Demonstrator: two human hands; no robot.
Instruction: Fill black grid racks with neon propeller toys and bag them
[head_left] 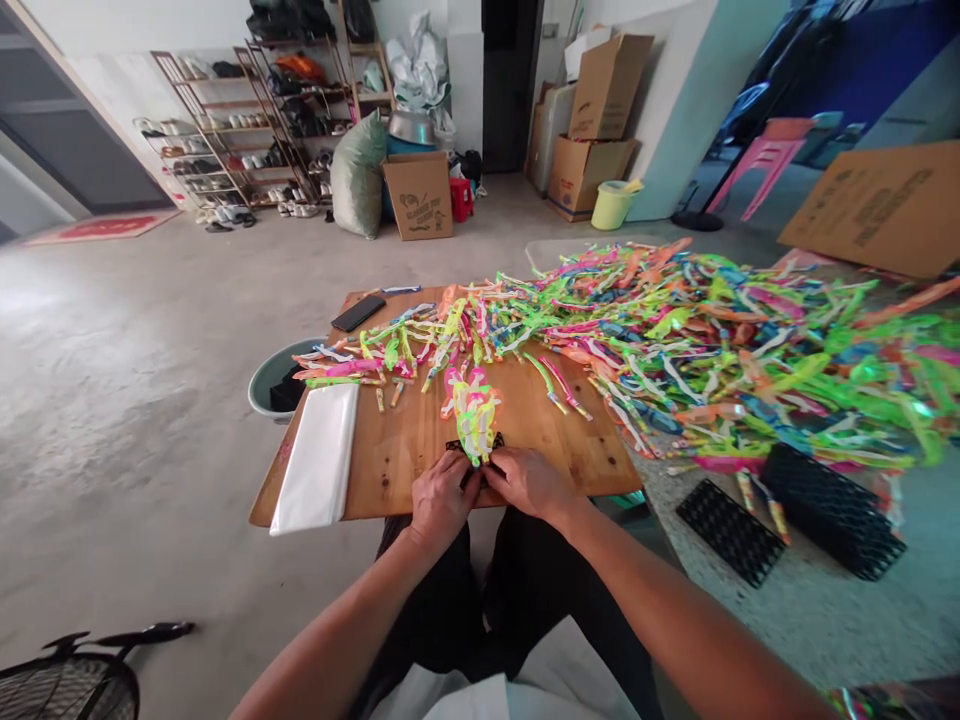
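At the front edge of the wooden board [409, 440], my left hand [444, 497] and my right hand [529, 483] meet with curled fingers at a small black lattice tray [453, 445]. A bunch of yellow-green, white and pink items [475, 415] stands at the tray, just beyond my fingertips. Both hands grip the near side of the tray, which they partly hide. Beyond it lies a loose row of colourful strip-like pieces [390, 347]. A few separate pieces [566, 387] lie to the right of the bunch.
White plastic sheets [315, 455] and a black phone [358, 313] lie on the board's left. A large colourful heap [720, 350] covers the right side, near stacked black trays [829, 510] and a single one [730, 532]. A basin [259, 385] stands beyond the left edge.
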